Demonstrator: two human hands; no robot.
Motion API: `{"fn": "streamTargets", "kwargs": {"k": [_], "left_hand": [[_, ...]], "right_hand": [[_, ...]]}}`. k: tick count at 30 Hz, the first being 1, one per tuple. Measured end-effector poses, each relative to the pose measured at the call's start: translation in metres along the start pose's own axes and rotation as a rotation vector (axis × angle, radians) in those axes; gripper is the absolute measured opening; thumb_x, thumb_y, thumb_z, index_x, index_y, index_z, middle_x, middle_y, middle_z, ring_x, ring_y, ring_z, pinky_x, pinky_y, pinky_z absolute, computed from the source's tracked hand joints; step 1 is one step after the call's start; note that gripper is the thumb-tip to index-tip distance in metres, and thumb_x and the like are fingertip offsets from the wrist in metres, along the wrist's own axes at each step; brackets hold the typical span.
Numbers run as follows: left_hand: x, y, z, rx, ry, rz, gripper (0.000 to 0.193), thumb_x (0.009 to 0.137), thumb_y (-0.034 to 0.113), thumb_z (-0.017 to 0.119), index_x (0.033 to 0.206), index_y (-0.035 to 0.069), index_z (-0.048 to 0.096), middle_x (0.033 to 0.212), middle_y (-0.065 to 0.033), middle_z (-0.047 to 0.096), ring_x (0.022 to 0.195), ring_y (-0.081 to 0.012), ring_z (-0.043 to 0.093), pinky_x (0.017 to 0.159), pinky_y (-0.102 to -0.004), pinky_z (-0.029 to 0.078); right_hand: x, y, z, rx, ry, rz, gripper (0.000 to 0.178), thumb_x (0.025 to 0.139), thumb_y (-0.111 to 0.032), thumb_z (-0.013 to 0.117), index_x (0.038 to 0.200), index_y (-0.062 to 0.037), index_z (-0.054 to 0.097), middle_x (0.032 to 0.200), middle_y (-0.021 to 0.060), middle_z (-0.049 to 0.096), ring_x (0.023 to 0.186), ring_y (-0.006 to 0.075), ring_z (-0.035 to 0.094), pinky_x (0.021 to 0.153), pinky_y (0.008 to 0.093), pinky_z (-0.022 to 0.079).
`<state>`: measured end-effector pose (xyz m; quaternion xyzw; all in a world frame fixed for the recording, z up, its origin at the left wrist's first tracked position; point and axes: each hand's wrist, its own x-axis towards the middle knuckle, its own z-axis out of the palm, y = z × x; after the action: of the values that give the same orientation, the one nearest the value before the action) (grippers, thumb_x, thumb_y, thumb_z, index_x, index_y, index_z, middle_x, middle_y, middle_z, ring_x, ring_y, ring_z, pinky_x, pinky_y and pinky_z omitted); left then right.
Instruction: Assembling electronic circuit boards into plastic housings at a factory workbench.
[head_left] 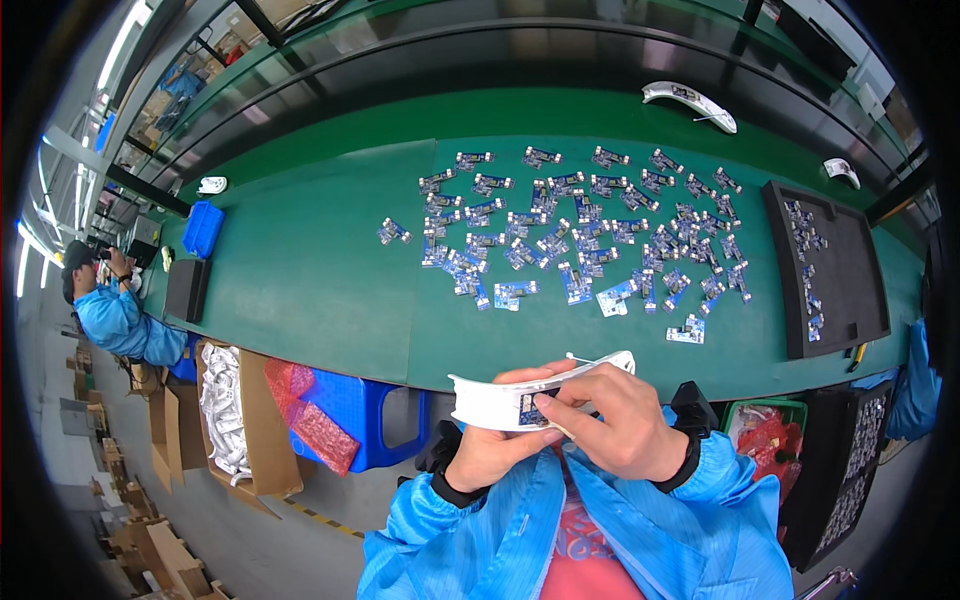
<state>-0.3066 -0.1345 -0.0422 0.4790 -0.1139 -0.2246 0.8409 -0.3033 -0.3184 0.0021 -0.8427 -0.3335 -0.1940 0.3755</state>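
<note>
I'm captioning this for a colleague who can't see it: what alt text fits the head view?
A person's left hand holds a curved white part while the right hand bends over it, fingertips at a small circuit board. Beyond, dozens of blue boards lie spread on a green table, beside a black tray holding more.

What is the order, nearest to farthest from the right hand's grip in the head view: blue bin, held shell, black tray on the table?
1. Held shell: at the grip, mostly to its left.
2. Black tray: to the right.
3. Blue bin: far left.
</note>
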Motion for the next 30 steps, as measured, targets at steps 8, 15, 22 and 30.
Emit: {"fn": "streamTargets", "kwargs": {"k": [8, 15, 22, 30], "left_hand": [[0.002, 0.002, 0.004, 0.003, -0.031, -0.050, 0.055, 0.082, -0.008, 0.062, 0.131, 0.000, 0.039, 0.141, -0.0215, 0.042, 0.123, -0.0252, 0.049, 0.101, -0.0374, 0.044], [-0.001, 0.000, 0.016, -0.255, 0.100, -0.144, 0.050, 0.091, 0.011, 0.057, 0.135, 0.001, 0.037, 0.130, -0.0170, 0.050, 0.117, -0.0258, 0.053, 0.096, -0.0415, 0.048], [0.004, -0.017, 0.015, -0.053, 0.241, 0.009, 0.042, 0.093, 0.010, 0.054, 0.129, -0.006, 0.042, 0.125, -0.0197, 0.054, 0.110, -0.0271, 0.058, 0.094, -0.0413, 0.049], [0.005, -0.002, 0.019, -0.226, 0.195, -0.122, 0.034, 0.094, 0.001, 0.046, 0.127, -0.009, 0.044, 0.123, -0.0189, 0.057, 0.111, -0.0262, 0.059, 0.098, -0.0406, 0.048]], "right_hand": [[-0.006, 0.001, -0.003, -0.002, -0.044, -0.005, 0.039, 0.066, -0.004, 0.066, 0.105, 0.0011, 0.066, 0.088, 0.0085, 0.055, 0.077, 0.0234, 0.059, 0.061, 0.0316, 0.051], [-0.005, 0.001, -0.002, -0.059, -0.055, 0.045, 0.038, 0.067, -0.003, 0.066, 0.105, 0.0018, 0.065, 0.090, 0.0086, 0.056, 0.081, 0.0241, 0.060, 0.060, 0.0308, 0.050], [-0.012, 0.005, 0.003, -0.081, -0.022, 0.060, 0.041, 0.066, -0.002, 0.067, 0.107, 0.0001, 0.065, 0.091, 0.0078, 0.057, 0.074, 0.0226, 0.057, 0.059, 0.0322, 0.048], [-0.010, 0.018, -0.015, 0.158, 0.044, 0.351, 0.031, 0.078, -0.007, 0.065, 0.109, -0.0017, 0.063, 0.099, 0.0123, 0.058, 0.089, 0.0296, 0.058, 0.073, 0.0378, 0.049]]}}
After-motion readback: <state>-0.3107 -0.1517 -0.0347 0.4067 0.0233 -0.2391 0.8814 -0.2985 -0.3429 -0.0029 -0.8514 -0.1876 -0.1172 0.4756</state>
